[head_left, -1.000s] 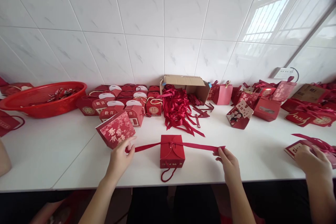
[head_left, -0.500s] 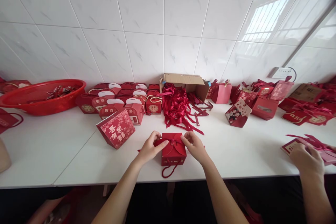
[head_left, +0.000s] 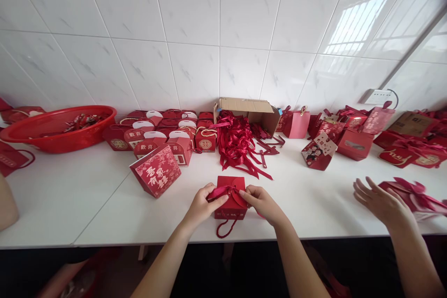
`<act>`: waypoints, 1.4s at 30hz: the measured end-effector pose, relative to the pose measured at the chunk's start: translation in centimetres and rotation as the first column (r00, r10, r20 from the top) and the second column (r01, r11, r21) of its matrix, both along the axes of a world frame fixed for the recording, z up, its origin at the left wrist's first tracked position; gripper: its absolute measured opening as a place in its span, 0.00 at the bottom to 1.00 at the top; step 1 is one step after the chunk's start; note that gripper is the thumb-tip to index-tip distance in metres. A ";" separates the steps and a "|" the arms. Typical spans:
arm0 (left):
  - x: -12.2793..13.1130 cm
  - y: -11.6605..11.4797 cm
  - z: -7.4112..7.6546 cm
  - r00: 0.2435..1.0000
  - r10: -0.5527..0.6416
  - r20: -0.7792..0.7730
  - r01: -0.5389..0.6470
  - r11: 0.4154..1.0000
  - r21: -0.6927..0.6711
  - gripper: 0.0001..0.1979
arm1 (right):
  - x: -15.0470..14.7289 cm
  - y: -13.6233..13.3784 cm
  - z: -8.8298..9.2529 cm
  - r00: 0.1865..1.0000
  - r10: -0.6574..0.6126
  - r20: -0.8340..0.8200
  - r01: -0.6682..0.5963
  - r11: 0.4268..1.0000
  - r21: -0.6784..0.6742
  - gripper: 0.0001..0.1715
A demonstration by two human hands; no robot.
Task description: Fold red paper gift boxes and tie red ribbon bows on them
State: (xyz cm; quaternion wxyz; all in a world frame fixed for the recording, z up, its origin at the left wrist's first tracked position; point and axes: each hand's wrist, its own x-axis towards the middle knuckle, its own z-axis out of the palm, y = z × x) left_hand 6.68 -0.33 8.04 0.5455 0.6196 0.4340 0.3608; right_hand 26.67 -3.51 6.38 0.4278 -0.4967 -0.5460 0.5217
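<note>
A small red gift box stands on the white table before me, its rope handle hanging toward the front edge. Across its top runs a dark red ribbon, knotted or looped near the middle. My left hand pinches the ribbon between thumb and fingers at the box's left side. At the right side my right hand is closed on the ribbon's other part, thumb near the knot. Its fingers partly cover what they grip.
Behind the box lies a heap of red ribbons spilling from a cardboard carton. Left are several red boxes and a red basin. At right, a co-worker's open hand is beside a ribboned box; more boxes stand behind.
Both my hands have drawn slightly nearer the table's front, pulling the ribbon wider on the left. The co-worker's hand has let go of the ribboned box and opened out leftward.
</note>
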 end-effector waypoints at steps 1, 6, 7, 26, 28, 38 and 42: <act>0.0 0.0 -0.1 1.000 0.003 0.013 -0.003 1.000 0.000 0.18 | 0.0 0.0 0.0 1.000 0.010 -0.014 -0.010 1.000 0.002 0.28; -0.1 0.5 -0.9 0.998 0.041 0.049 -0.041 0.999 -0.010 0.24 | 0.1 -0.2 0.3 0.998 0.032 -0.045 -0.031 0.999 0.016 0.28; -0.1 0.6 -1.1 0.998 0.048 0.048 -0.048 0.999 -0.013 0.24 | 0.1 -0.2 0.3 0.998 0.034 -0.047 -0.033 0.999 0.020 0.28; -1.8 2.7 -2.0 0.985 0.109 -0.133 -0.086 0.981 0.172 0.25 | 2.1 1.5 -1.2 0.996 0.065 0.058 -0.070 0.993 0.091 0.28; -2.0 2.7 -1.9 0.984 0.092 -0.152 -0.065 0.982 0.175 0.24 | 2.2 1.2 -1.2 0.996 0.070 0.059 -0.075 0.994 0.082 0.28; -2.3 1.4 -0.1 0.934 0.329 -0.138 -0.254 0.885 0.390 0.12 | 3.3 -0.7 1.8 0.994 0.077 -0.073 -0.072 0.995 0.069 0.23; 0.0 -0.3 1.1 0.953 0.207 -0.221 -0.027 0.786 0.617 0.14 | 2.5 -0.7 2.9 0.981 0.030 -0.189 -0.010 0.995 0.104 0.18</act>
